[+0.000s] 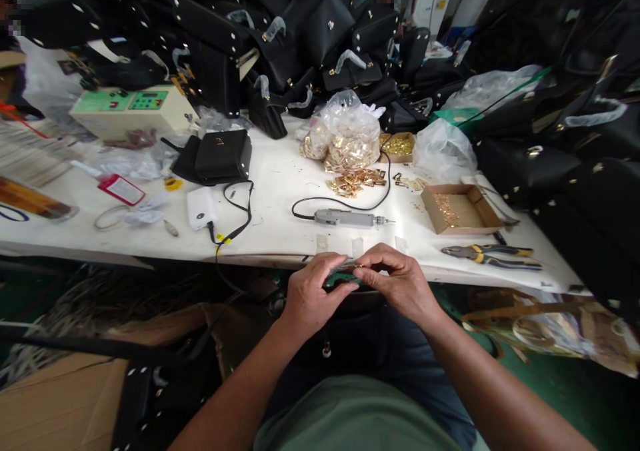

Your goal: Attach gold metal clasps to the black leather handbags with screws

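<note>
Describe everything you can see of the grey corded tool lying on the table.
The grey tool looks like an electric screwdriver: a long, slim body, apparently plastic, narrowing to a metallic nose with a thin tip. It lies on its side on the white tabletop, tip pointing right in the picture. A black cord leaves its left end, loops back and runs behind it. Whether it is switched on cannot be told.

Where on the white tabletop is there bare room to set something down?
Mainly between the small black bag and the loose gold-coloured pieces; a smaller patch lies between the electric screwdriver and the open cardboard box. The back is crowded with black handbags and plastic bags.
</note>
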Motion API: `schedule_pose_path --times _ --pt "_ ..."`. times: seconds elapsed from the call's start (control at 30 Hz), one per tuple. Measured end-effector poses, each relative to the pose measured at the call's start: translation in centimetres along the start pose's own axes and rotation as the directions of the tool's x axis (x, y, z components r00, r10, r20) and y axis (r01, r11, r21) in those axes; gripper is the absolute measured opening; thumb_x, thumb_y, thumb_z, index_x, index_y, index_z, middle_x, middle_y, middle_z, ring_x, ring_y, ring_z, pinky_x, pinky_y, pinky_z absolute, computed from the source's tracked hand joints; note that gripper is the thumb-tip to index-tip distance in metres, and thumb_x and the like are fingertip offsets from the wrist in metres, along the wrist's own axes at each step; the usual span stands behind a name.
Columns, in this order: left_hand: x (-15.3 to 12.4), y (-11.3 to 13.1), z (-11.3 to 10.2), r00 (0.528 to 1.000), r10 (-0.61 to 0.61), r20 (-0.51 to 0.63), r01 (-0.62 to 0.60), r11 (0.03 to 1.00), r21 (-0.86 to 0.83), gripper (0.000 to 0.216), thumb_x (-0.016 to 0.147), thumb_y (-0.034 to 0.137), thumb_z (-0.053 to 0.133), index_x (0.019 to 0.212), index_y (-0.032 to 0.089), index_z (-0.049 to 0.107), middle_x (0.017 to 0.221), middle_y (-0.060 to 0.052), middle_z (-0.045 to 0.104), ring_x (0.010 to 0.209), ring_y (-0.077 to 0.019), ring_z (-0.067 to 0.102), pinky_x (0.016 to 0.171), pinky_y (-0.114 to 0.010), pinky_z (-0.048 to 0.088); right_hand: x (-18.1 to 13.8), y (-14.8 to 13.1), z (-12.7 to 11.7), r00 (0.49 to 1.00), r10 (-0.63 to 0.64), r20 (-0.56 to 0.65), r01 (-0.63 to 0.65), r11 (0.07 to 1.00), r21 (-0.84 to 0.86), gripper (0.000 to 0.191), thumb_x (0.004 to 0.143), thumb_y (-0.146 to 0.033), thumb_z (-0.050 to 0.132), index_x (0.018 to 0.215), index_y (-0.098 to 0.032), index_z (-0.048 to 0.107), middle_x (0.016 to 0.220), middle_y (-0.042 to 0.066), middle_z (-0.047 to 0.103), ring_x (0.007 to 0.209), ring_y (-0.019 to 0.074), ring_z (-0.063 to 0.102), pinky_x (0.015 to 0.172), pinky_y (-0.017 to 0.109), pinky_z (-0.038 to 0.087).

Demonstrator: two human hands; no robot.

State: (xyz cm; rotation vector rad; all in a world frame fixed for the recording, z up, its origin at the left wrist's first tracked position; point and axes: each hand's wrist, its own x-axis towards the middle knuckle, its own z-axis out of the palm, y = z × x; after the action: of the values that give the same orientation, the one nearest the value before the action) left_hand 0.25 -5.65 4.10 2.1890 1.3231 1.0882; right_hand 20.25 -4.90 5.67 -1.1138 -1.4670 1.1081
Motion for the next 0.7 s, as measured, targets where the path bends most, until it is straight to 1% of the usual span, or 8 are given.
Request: schedule_pose_path --times 0.07,0.17,0.33,0.5,0.7 --pt "0.0 -0.1 0.0 0.999 0.037 -0.012 -0.037 0.999 0.005 0.039 0.086 0.031 0.080 0.120 0.023 0.063 0.112 -0.006 0.074 0.101 -0.0192 0.073 0.086 -0.029 0.061 0.1 -0.1 -0.2 1.000 -0.002 0.023 0.001 1.000 0.010 0.017 0.084 -0.040 0.081 0.090 -0.024 0.080 0.093 0.005 0.074 0.087 0.0200 0.068 0.076 0.031 0.054" --pt "-0.3 -0.1 0.0 0.994 0.103 -0.030 -0.102 0.994 0.042 0.035 0.089 0.032 0.077 0.119 0.022 0.061 0.108 -0.006 0.076 0.100 -0.0194 0.074 0.087 -0.030 0.061 -0.3 -0.7 -0.5 0.996 0.037 0.080 -0.037 0.999 -0.002 0.018 0.087 -0.041 0.079 0.095 -0.025 0.081 0.094 0.006 0.077 0.087 0.0211 0.072 0.078 0.033 0.057" --pt "-1.0 -0.2 0.3 0.978 0.210 -0.007 -0.206 0.963 0.172 0.029 0.094 0.033 0.071 0.117 0.019 0.061 0.100 -0.007 0.078 0.091 -0.0200 0.076 0.082 -0.031 0.060 -1.5 -1.8 -1.1 0.997 -0.018 0.078 0.025 0.995 -0.093 0.015 0.089 -0.040 0.077 0.097 -0.027 0.082 0.093 0.005 0.079 0.086 0.0225 0.074 0.078 0.035 0.060" --pt "-1.2 -0.2 0.6 0.970 0.241 0.010 -0.238 0.951 0.199 0.023 0.096 0.031 0.067 0.114 0.018 0.063 0.095 -0.007 0.078 0.085 -0.0195 0.075 0.079 -0.031 0.058 -2.4 -2.1 -1.4 0.992 -0.066 0.109 0.081 0.987 -0.141 0.014 0.094 -0.033 0.072 0.104 -0.030 0.081 0.099 0.006 0.079 0.091 0.0229 0.074 0.081 0.036 0.061" --pt "-1.1 0.0 0.7 0.968 0.250 0.032 -0.252 0.950 0.186 0.027 0.096 0.027 0.066 0.121 0.017 0.061 0.096 -0.006 0.078 0.086 -0.0205 0.075 0.078 -0.032 0.057 -2.4 -2.5 -1.8 0.970 -0.111 0.218 0.155 0.968 -0.197 0.019 0.096 -0.025 0.068 0.110 -0.032 0.080 0.103 0.006 0.077 0.096 0.0219 0.072 0.083 0.035 0.061"
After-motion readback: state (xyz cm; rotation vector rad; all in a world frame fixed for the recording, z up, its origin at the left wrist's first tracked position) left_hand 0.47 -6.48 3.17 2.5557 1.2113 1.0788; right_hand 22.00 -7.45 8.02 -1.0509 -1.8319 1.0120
